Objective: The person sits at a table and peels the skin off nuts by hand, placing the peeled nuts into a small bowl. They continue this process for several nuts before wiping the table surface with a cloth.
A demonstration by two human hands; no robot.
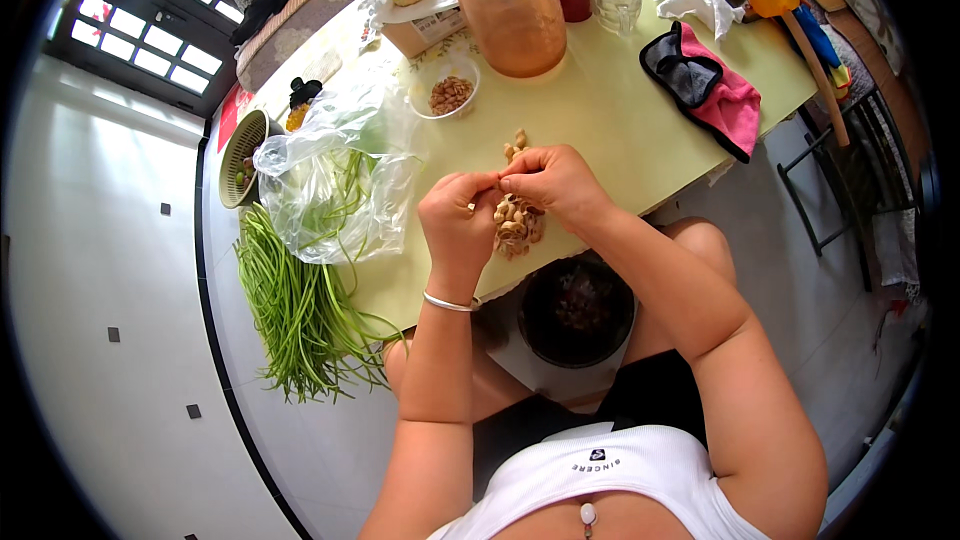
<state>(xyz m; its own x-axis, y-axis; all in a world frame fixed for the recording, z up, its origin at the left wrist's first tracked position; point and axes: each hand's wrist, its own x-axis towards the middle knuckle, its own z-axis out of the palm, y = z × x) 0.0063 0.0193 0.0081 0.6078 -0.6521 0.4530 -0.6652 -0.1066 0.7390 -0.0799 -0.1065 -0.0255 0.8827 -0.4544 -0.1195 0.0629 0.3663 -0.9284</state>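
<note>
Both hands meet over the near part of the table, fingertips pinched together. My left hand (pixel 455 212) and my right hand (pixel 562 183) are closed on a small peanut, mostly hidden by the fingers. Just under them lies a heap of peanuts in shells and broken shells (pixel 518 230), close to the table edge. A few more unshelled peanuts (pixel 516 142) lie beyond my right fingers. Farther off, a white plastic bowl (pixel 416 100) holds shelled peanut kernels (pixel 450 95).
A black bin (pixel 532 338) stands between my knees below the table edge. Left are green stalks (pixel 300 305), a clear plastic bag (pixel 335 160) and a basket (pixel 229 175). A large jar (pixel 510 15) stands behind; a pink and grey cloth (pixel 715 90) lies right.
</note>
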